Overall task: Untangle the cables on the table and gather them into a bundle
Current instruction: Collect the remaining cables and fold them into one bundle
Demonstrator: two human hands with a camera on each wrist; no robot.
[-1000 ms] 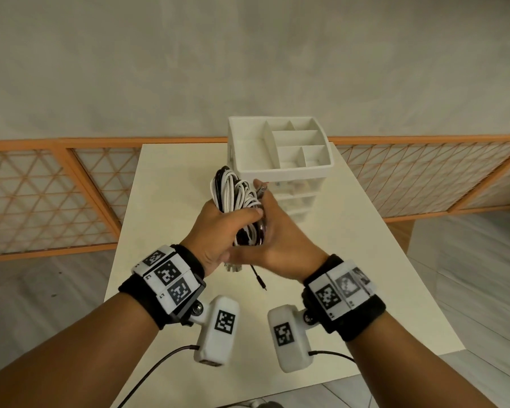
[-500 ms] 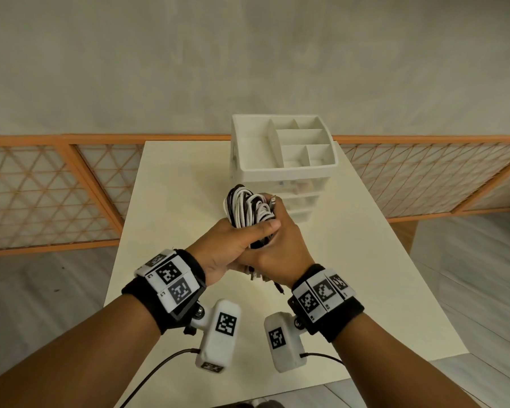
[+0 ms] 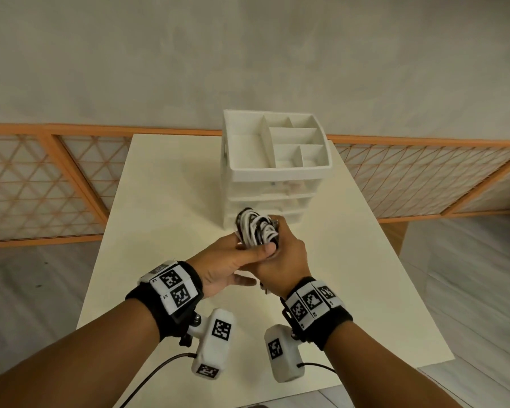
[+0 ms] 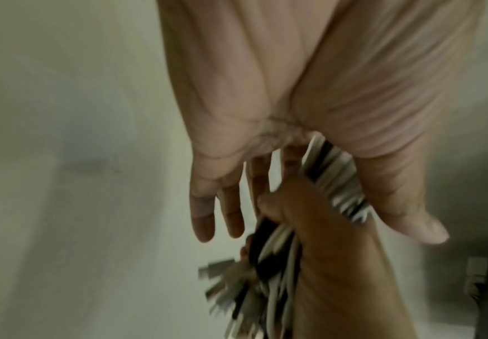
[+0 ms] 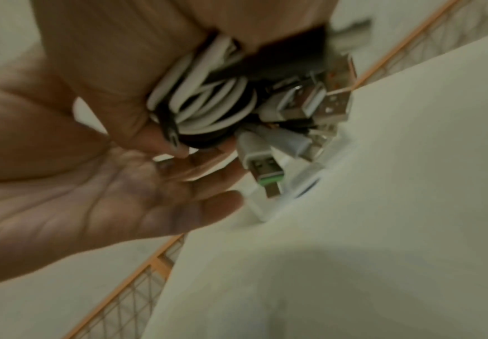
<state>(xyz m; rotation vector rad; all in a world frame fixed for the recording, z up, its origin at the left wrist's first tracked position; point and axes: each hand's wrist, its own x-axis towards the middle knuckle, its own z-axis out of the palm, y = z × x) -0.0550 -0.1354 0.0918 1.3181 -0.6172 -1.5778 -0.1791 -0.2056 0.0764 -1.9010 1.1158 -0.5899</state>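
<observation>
Both hands meet above the middle of a cream desk (image 3: 165,201), close in front of a white drawer organiser (image 3: 277,160). The right hand (image 3: 283,260) has its grip curled tight round a coiled bundle (image 3: 256,228) of white and black cables, held clear of the desk. The left hand (image 3: 230,263) lays its thumb across the front of the coils; from the left wrist view its other fingers (image 4: 202,206) hang nearly straight and loose, so this grip looks like a light pinch, more steadying than clamping. In the right wrist view several USB plugs (image 5: 321,107) stick out together from one end of the coil. To finish well, I judge the right hand should keep even pressure round the middle of the loops while the left tucks the loose plug ends in line, since a slack squeeze would likely let the springy loops fan open. No brand or readable writing shows; only black-and-white square marker codes on the wrist bands (image 3: 174,287)
</observation>
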